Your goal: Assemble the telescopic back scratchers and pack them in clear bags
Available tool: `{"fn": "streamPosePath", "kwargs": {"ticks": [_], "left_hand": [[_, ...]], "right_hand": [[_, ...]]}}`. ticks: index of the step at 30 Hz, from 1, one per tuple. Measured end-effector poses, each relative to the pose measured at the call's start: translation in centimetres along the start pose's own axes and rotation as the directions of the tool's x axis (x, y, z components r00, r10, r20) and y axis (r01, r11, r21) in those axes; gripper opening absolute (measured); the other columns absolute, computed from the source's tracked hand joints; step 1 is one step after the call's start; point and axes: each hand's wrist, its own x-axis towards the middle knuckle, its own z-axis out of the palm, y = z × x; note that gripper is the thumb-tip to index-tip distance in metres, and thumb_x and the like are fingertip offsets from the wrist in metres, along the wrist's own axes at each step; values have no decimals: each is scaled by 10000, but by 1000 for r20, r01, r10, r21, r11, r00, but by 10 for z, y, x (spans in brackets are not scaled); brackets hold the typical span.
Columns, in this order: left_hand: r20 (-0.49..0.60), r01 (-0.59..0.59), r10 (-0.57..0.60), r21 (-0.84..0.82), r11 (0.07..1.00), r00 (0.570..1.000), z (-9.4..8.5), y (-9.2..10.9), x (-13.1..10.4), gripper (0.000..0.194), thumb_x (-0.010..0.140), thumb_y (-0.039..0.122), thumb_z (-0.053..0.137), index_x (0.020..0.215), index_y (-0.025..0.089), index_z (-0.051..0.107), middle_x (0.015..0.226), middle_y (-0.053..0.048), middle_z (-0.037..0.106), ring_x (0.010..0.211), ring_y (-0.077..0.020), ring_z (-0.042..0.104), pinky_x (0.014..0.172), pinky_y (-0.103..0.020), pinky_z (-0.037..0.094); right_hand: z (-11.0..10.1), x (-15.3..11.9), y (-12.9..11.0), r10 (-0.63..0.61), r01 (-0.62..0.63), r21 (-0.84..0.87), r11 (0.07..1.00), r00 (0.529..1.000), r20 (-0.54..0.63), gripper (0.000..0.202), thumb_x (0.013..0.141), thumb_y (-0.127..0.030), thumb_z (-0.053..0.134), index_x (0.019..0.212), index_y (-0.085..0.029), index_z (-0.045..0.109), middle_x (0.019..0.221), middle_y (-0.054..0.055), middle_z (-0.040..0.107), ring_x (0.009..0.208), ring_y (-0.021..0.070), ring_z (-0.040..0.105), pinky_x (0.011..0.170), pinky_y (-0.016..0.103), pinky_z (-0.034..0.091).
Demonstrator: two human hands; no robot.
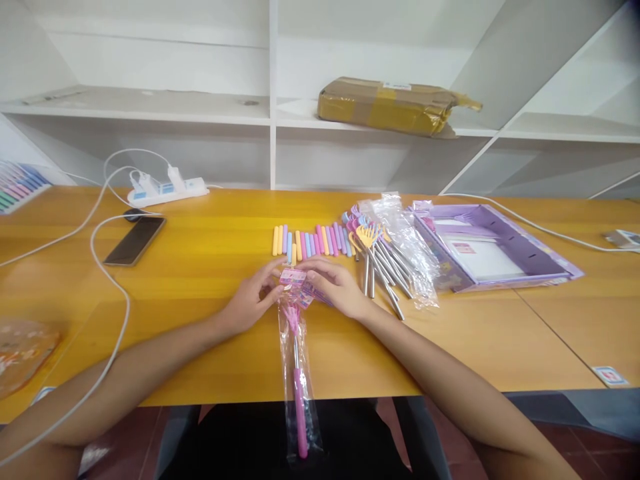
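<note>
A clear plastic sleeve holds a pink-handled back scratcher (300,407) with a pink claw and metal rod, hanging over the table's front edge. My left hand (253,297) pinches the sleeve's top at a pink printed card (293,278). From the right, my right hand (337,285) closes around the card's other side, with more printed card under its fingers. Just beyond my hands lies a row of pastel handles (320,241) in pink, purple, blue and yellow. Right of them is a pile of metal rods (385,267) with coloured claws, beside clear plastic sleeves (413,247).
A purple open box (550,263) stands at the right. At the left are a phone (135,241), a power strip (170,192) and a white cable crossing my left forearm. A taped cardboard parcel (385,107) lies on the shelf.
</note>
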Motion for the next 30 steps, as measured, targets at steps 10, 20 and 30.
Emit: {"fn": "streamPosePath", "kwargs": {"ticks": [10,20,30], "left_hand": [[28,-46,42,161,986,999,-4,3,3,416,1079,375,561,1489,310,573,1332,-79,682,969,-191,666,876,-355,555],[43,-50,44,159,986,998,-3,0,2,384,1079,385,565,1450,290,592,1303,-88,670,976,-195,670,868,-359,564],[34,25,-26,25,999,999,-1,-6,-1,376,1058,318,588,1424,254,533,1135,-61,708,843,-160,694,791,-329,571]], "right_hand": [[-2,-2,-11,-96,101,-87,991,993,63,320,1120,-289,489,1380,-306,674,1316,84,695,1257,233,668,1096,483,567],[-4,-3,-16,-139,149,-172,974,988,67,376,1113,-258,499,1453,-329,642,1367,82,684,1293,243,657,1117,493,562],[-5,-4,-15,-113,120,-101,988,991,79,338,1123,-353,492,1402,-317,680,1328,83,695,1258,235,653,1100,494,542]]}}
